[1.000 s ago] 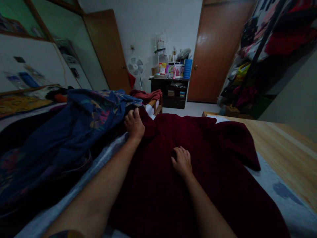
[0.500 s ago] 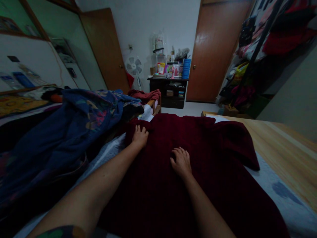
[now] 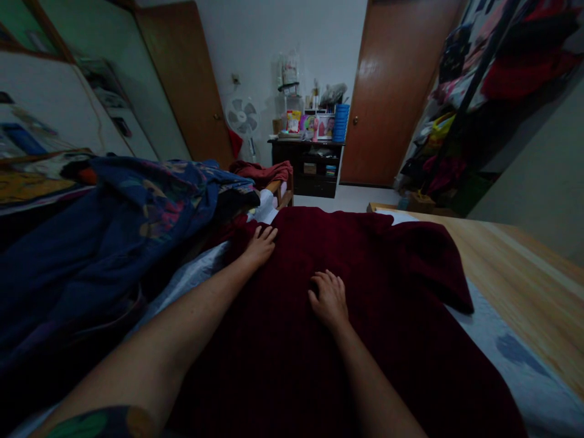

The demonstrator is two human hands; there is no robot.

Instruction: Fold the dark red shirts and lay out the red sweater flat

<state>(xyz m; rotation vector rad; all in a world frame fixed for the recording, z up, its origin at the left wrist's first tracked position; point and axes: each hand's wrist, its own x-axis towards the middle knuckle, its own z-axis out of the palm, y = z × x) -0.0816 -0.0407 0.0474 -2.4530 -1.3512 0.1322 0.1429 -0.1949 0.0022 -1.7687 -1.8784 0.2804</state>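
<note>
A dark red garment (image 3: 292,340) lies spread out in front of me, one sleeve angled out to the right. My left hand (image 3: 261,244) rests on its upper left part, fingers apart and pointing away from me. Nearer its middle, my right hand (image 3: 330,298) lies on the cloth with the fingers slightly bent and spread. Neither hand holds anything. Beneath the garment, a pale sheet (image 3: 506,359) with a bluish patch shows at the right.
Blue flowered cloth (image 3: 114,225) is heaped at the left. A wooden board (image 3: 515,255) runs along the right. Farther back stand a fan (image 3: 243,117), a dark cabinet (image 3: 303,182) with items on top, and a brown door (image 3: 378,97). Clothes (image 3: 529,79) hang at the upper right.
My left hand has moved slightly over the cloth, its fingers now pointing more to the right. The view has shifted a little. My right hand stays at about the same spot on the garment.
</note>
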